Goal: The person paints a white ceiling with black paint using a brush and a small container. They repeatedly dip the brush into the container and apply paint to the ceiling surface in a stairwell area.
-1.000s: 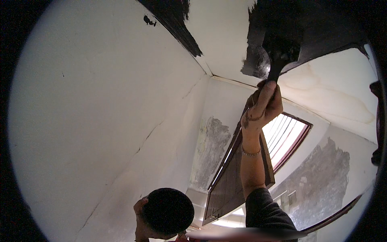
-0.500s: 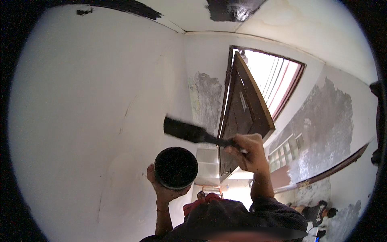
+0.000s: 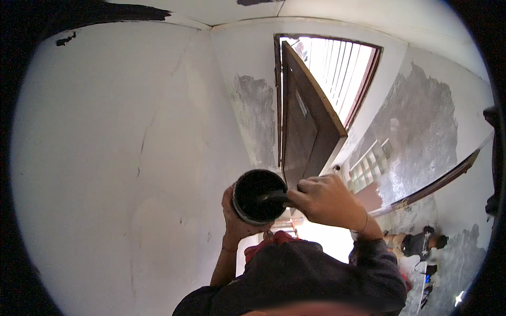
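My left hand is wrapped round the side of a round paint pot whose inside is black. The pot is held up at chest height, its mouth facing the view. In my right hand, the fingers are closed on the dark handle of a paintbrush. The brush reaches in over the pot's right rim. Its bristle end is inside the pot and hard to make out against the black.
A brown door stands ajar beside a bright barred opening. Close on the left rises a white wall. Black paint marks the ceiling edge. Grey patches cover other walls. Another person is at the lower right.
My right hand has brought the brush from above the pot down into it. The pot has moved up and to the right in the picture, and the view has shifted.
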Available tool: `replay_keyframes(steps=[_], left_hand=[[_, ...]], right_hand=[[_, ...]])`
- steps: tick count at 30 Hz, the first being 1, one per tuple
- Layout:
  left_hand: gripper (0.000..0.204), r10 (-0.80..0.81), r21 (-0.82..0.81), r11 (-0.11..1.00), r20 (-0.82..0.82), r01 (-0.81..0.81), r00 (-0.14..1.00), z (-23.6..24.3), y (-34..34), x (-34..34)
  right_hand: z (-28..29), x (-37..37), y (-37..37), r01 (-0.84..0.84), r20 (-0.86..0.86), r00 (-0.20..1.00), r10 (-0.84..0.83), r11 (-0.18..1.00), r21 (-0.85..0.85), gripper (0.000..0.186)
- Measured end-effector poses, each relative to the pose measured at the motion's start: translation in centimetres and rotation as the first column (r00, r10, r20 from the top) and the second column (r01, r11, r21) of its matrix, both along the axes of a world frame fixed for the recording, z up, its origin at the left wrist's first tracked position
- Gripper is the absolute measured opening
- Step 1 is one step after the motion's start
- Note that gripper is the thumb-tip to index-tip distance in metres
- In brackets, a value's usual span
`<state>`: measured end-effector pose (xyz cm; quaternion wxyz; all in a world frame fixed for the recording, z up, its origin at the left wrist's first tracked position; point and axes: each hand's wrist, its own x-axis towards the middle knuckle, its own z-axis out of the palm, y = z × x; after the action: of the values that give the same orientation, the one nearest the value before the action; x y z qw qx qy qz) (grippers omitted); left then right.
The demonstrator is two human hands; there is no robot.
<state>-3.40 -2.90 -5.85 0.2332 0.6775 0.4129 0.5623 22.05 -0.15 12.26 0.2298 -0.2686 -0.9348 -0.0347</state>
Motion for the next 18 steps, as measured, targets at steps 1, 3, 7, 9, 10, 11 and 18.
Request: replay_keyframes(steps=[1, 3, 7, 9, 10, 11, 18], left_hand=[[0.139, -0.045, -0.026, 0.999, 0.002, 0.045, 0.999, -0.2, 0.1, 0.4], [0.142, -0.084, -0.025, 0.996, -0.009, 0.084, 0.996, 0.0, 0.1, 1.2], [0.145, -0.045, -0.135, 0.990, 0.004, 0.045, 0.999, 1.6, -0.2, 2.1], [0.141, -0.001, -0.069, 0.998, -0.053, -0.003, 0.999, 2.7, -0.4, 2.0], [0.140, 0.010, -0.067, 0.998, -0.056, -0.014, 0.998, 3.3, -0.5, 2.0], [0.138, 0.022, -0.064, 0.998, -0.067, -0.026, 0.998, 3.7, -0.5, 2.1], [0.121, 0.062, 0.122, 0.991, -0.015, -0.059, 0.998, 4.4, -0.6, 1.8]], right_hand=[[-0.3, -0.5, 0.2, 0.004, 0.027, 1.000, -0.005, 1.000, 0.026, 0.022], [-0.9, -1.4, 0.9, -0.015, 0.018, 1.000, 0.014, 0.997, 0.077, 0.022], [-1.6, -2.2, 1.9, -0.003, 0.078, 0.997, 0.000, 1.000, 0.031, 0.023], [-1.8, -2.2, 2.1, -0.025, 0.057, 0.998, 0.024, 1.000, 0.016, 0.024], [-1.8, -2.2, 2.1, -0.025, 0.055, 0.998, 0.025, 1.000, -0.002, 0.024], [-1.8, -2.1, 2.3, -0.011, 0.061, 0.998, 0.011, 1.000, -0.002, 0.023], [-1.7, -2.7, 2.8, -0.013, 0.158, 0.987, 0.029, 0.995, -0.100, 0.020]])
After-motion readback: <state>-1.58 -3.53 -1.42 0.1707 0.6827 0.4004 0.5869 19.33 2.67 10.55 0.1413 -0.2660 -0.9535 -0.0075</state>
